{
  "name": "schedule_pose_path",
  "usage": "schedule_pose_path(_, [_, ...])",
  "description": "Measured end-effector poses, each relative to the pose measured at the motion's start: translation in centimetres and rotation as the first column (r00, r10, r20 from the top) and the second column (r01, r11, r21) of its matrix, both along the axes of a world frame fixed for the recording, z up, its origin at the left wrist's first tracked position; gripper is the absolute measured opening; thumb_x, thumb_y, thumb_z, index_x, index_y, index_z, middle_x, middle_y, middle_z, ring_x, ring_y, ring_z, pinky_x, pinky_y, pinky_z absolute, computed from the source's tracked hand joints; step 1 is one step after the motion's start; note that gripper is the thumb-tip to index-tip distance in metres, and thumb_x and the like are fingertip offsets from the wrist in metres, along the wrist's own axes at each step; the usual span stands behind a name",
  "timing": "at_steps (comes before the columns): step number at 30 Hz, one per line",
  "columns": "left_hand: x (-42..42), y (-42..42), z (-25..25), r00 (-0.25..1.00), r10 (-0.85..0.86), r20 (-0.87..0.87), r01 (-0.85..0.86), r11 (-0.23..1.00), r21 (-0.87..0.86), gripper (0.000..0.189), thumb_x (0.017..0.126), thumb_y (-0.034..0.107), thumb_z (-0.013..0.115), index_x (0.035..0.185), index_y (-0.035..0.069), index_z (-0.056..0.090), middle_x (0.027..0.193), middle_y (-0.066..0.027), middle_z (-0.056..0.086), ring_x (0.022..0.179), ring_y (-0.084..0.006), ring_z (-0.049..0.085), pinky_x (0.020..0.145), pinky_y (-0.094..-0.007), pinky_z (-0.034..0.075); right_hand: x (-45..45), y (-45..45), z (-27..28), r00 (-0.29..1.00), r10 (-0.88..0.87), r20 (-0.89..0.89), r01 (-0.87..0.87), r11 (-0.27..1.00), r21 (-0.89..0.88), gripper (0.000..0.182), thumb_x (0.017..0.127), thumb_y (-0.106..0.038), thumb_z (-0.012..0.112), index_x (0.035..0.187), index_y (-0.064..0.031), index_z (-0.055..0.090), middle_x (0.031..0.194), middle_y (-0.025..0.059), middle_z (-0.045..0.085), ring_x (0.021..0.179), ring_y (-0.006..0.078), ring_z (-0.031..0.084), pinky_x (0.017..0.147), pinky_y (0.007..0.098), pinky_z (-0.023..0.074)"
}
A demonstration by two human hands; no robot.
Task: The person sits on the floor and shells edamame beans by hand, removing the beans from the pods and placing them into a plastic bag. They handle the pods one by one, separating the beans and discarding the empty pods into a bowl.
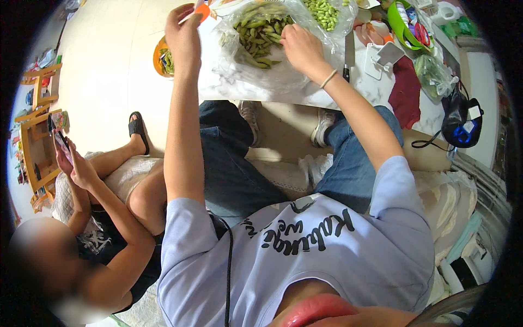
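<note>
Green soybean pods lie heaped in an opened clear plastic bag on the marble-patterned table. My right hand reaches into the heap from the right, its fingertips pinching a green pod. Raised at the table's left edge, my left hand grips a thin pale object. An orange thing shows behind those fingers; whether the two are joined I cannot tell. Shelled green beans fill another clear bag behind the pods. Partly hidden by my left forearm is an orange bowl containing pods or shells.
A black-handled knife lies right of the bags. Beyond it are a white folding stand, a maroon cloth and a green basket with red-handled scissors. At left, a seated person holds a phone.
</note>
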State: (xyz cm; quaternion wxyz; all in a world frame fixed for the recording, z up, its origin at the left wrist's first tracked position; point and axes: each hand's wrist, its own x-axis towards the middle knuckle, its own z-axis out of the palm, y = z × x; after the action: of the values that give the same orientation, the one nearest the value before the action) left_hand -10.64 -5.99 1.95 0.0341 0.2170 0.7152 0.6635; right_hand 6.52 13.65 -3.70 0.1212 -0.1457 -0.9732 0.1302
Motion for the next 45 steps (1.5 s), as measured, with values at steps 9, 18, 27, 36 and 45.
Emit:
schedule_pose_path(9, [10.1, 5.2, 2.9, 0.881, -0.393, 0.265, 0.393, 0.918, 0.053, 0.035, 0.091, 0.013, 0.068, 0.12, -0.005, 0.059, 0.103, -0.013, 0.07, 0.092, -0.016, 0.067, 0.085, -0.0264, 0.053, 3.9, 0.4, 6.6, 0.963, -0.112, -0.246, -0.168, 0.462, -0.871, 0.011, 0.092, -0.005, 0.062, 0.1, 0.0026, 0.06, 0.078, 0.0068, 0.068, 0.069, 0.0107, 0.065, 0.061, 0.0243, 0.0513])
schedule_pose_path(18, [10.6, 8.7, 0.7, 0.742, -0.373, 0.557, 0.225, 0.921, 0.316, 0.017, 0.092, 0.007, 0.065, 0.106, -0.002, 0.064, 0.094, -0.0067, 0.068, 0.085, -0.0134, 0.066, 0.075, -0.0244, 0.053, 4.7, 3.2, 8.9, 0.969, 0.048, -0.242, -0.235, 0.477, -0.847, 0.011, 0.094, -0.01, 0.062, 0.097, 0.0007, 0.064, 0.077, 0.0049, 0.068, 0.068, 0.0094, 0.064, 0.062, 0.023, 0.0512])
schedule_pose_path(27, [11.7, 10.0, 1.0, 0.934, -0.352, 0.066, 0.358, 0.922, -0.149, 0.016, 0.091, 0.0, 0.061, 0.105, -0.005, 0.066, 0.091, -0.008, 0.068, 0.08, -0.0135, 0.066, 0.075, -0.0267, 0.053, 4.8, 5.5, 8.7, 0.926, 0.037, -0.375, -0.258, 0.789, -0.558, 0.014, 0.092, -0.013, 0.062, 0.098, -0.0034, 0.069, 0.087, 0.0094, 0.071, 0.077, 0.0189, 0.069, 0.068, 0.0313, 0.0529])
schedule_pose_path(36, [13.6, 10.1, 3.3, 0.798, -0.407, -0.445, 0.15, 0.849, -0.507, 0.014, 0.084, 0.003, 0.065, 0.096, -0.002, 0.069, 0.091, -0.0153, 0.066, 0.082, -0.0336, 0.064, 0.074, -0.0385, 0.05, 5.0, 4.7, 8.5, 0.961, 0.164, -0.223, -0.204, 0.964, -0.168, 0.012, 0.09, -0.015, 0.061, 0.095, -0.0034, 0.061, 0.086, 0.0134, 0.065, 0.082, 0.0341, 0.064, 0.069, 0.0409, 0.0501])
schedule_pose_path(45, [13.0, 9.4, 3.2, 0.668, -0.429, -0.608, -0.056, 0.786, -0.616, 0.01, 0.081, 0.007, 0.067, 0.089, 0.003, 0.072, 0.083, -0.0086, 0.064, 0.084, -0.0282, 0.06, 0.075, -0.0385, 0.049, 4.6, 4.6, 7.5, 0.912, 0.309, -0.269, -0.301, 0.951, 0.073, 0.005, 0.082, -0.008, 0.062, 0.082, -0.0034, 0.06, 0.08, 0.0108, 0.062, 0.083, 0.0291, 0.066, 0.07, 0.0399, 0.0542])
